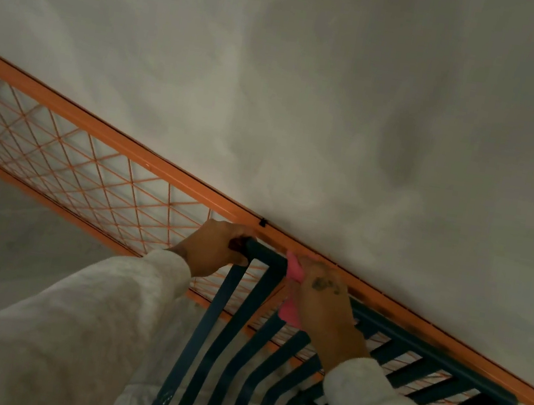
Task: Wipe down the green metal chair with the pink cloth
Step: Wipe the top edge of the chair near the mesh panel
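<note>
Up close: everything sits dim against a grey wall (344, 92).
Chair: green metal chair (239, 330) — slatted back, top rail touching the orange mesh fence (92, 155) behind.
Left hand (217, 250): closed around the rail's corner.
Right hand (324, 297): clamped on the pink cloth (289, 313) — pressed against a slat just under the top rail.
Sleeves: pale, covering the lower slats.

sleeves (75, 319): off-white, fuzzy, long | hands (324, 297): bare | right hand: dark tattoo on back
</note>
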A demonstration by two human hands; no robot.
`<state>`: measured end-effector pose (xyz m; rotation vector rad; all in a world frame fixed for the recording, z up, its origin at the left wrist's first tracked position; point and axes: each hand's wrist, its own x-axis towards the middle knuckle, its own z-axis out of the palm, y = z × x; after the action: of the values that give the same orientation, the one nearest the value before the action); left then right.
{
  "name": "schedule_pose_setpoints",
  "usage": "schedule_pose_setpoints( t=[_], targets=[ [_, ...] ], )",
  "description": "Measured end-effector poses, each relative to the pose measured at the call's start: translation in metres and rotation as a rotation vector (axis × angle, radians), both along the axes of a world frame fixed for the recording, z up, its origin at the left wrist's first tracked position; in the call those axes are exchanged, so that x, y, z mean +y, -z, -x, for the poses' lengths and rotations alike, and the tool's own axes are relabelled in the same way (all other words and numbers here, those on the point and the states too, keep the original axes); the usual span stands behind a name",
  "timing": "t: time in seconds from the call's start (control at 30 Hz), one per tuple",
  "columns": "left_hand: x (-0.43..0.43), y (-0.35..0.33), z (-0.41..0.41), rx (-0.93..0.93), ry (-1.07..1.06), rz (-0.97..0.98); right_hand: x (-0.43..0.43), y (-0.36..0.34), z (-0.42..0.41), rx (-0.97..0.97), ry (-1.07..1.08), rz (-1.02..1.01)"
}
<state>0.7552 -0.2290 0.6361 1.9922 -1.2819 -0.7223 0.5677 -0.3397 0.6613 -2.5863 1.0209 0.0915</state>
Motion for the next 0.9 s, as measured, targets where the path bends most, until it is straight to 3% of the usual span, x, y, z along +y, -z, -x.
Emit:
schedule_pose_setpoints(
  t=[0.13, 0.47, 0.6, 0.67, 0.77, 0.83, 0.9],
  targets=[
    [0.0, 0.0, 0.002, -0.014, 0.011, 0.013, 0.015, 0.001, -0.037, -0.036, -0.116, 0.062],
    [0.006, 0.003, 0.006, 0.183, -0.084, 0.054, 0.029, 0.003, -0.066, -0.064, -0.328, 0.301],
    [0.008, -0.002, 0.007, 0.357, -0.098, 0.023, 0.013, -0.004, -0.071, -0.063, -0.178, 0.018],
    [0.009, -0.004, 0.008, 0.421, -0.112, 0.021, 0.003, -0.014, -0.066, -0.165, -0.019, -0.214],
    [0.012, -0.002, 0.009, 0.477, -0.15, 0.006, -0.003, -0.025, -0.054, -0.319, 0.167, -0.336],
    [0.016, 0.002, 0.009, 0.48, -0.148, -0.029, 0.002, -0.027, -0.047, -0.366, 0.128, -0.305],
    [0.019, 0.008, 0.011, 0.44, -0.134, -0.067, 0.015, -0.023, -0.043, -0.324, -0.112, -0.21]
  ],
)
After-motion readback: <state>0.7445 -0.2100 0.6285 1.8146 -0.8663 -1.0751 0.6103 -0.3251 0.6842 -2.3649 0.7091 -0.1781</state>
